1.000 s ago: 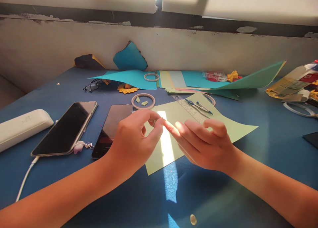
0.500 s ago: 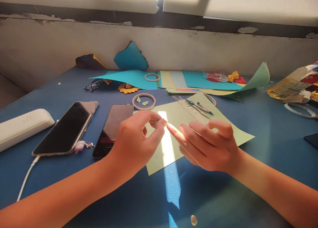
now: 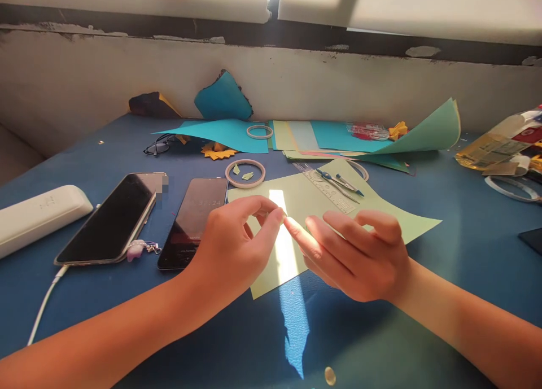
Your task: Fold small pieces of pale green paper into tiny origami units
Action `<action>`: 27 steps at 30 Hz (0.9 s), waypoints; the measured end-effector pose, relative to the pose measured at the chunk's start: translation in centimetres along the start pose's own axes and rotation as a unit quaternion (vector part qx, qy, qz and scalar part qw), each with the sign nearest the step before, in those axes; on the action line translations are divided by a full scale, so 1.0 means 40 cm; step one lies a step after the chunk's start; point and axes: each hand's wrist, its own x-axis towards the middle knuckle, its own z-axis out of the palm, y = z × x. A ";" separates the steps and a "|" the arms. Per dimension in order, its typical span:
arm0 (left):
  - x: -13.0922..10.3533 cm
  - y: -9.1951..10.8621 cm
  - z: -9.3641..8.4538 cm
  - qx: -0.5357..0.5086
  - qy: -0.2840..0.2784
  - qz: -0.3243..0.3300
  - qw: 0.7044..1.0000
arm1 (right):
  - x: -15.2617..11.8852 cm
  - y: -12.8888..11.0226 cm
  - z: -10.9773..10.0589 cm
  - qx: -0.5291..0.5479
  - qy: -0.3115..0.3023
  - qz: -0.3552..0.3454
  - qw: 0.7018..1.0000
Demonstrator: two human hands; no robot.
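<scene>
Thumb and forefinger of my left hand are pinched together over the pale green sheet. A small pale green paper piece is between their tips, mostly covered by the fingers. From the right, the extended forefinger of my right hand reaches those tips and touches at or beside the piece. The other right fingers are loosely bent and apart, holding nothing visible. Beneath both hands lies the pale green sheet, crossed by a bright strip of sunlight. Two small cut green paper pieces rest inside a tape roll.
A clear ruler and a compass lie on the sheet. Two phones and a white case are at left. Coloured paper lines the back. A plastic packet stands right; a coin-like disc is in front.
Both hands have shifted slightly down, still meeting at the fingertips, and less of the small paper piece shows. The left phone of the middle pair's screen dimness aside, the nearer phone now displays a clock.
</scene>
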 end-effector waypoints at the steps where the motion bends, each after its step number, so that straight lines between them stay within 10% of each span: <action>1: -0.001 -0.001 0.000 0.001 -0.003 -0.002 1.000 | -0.002 0.000 0.002 0.000 -0.001 -0.004 1.000; 27: 0.005 0.005 -0.015 -0.005 -0.034 0.013 0.999 | -0.002 0.005 0.001 -0.024 -0.005 -0.018 1.000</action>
